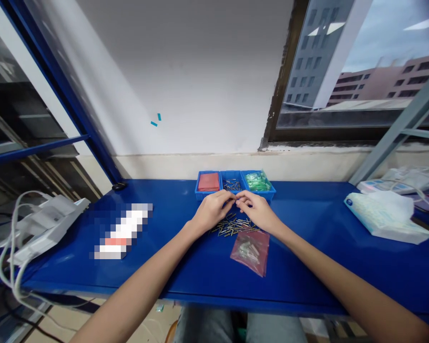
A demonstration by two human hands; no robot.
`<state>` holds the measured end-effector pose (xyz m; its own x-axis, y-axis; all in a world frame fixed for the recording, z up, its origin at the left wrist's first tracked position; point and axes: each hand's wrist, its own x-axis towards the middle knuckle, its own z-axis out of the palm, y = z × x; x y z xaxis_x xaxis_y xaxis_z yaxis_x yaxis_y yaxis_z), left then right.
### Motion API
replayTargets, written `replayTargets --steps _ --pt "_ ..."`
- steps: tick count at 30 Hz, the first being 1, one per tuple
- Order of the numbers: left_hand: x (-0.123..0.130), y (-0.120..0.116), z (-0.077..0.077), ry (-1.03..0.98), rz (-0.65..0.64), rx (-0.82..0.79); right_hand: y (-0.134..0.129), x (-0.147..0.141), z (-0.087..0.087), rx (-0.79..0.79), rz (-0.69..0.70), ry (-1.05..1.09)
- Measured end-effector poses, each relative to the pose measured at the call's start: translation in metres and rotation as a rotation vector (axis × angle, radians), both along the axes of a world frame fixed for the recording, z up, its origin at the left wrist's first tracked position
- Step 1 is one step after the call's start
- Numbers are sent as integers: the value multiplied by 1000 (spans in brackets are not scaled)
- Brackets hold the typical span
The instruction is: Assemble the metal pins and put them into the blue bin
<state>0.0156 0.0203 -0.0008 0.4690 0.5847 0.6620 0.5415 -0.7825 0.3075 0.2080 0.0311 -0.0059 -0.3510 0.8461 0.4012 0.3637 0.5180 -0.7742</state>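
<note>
My left hand [212, 209] and my right hand [258, 210] meet fingertip to fingertip over the blue table, just in front of three small blue bins. Both are closed in a pinch; whatever lies between the fingers is too small to make out. Below them spreads a loose pile of thin metal pins [233, 226]. A pink see-through bag [250, 252] with small pieces showing in it lies at the pile's near edge. The bins hold pink bags [208, 182] on the left, more thin metal pieces [231, 185] in the middle, and green plastic packets [257, 181] on the right.
On the left of the table [186, 271] lies a blurred-out white item [123, 231], with a white power strip [50, 228] and cables beyond it. A tissue pack [386, 216] sits at the right. A wall and a window [357, 66] close off the back.
</note>
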Motion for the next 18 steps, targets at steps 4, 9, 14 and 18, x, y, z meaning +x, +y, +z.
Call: replayTargets --steps 4,9,14,18 --pt "0 1 -2 16 -18 2 -2 -1 2 37 -4 -58" --pt "-2 3 -2 73 60 36 -7 -2 6 80 -40 -69" --pt "-2 2 -2 10 6 6 -8 -1 8 54 -14 -60" --pt "0 1 -3 -71 -16 -20 -6 0 9 -5 8 -19"
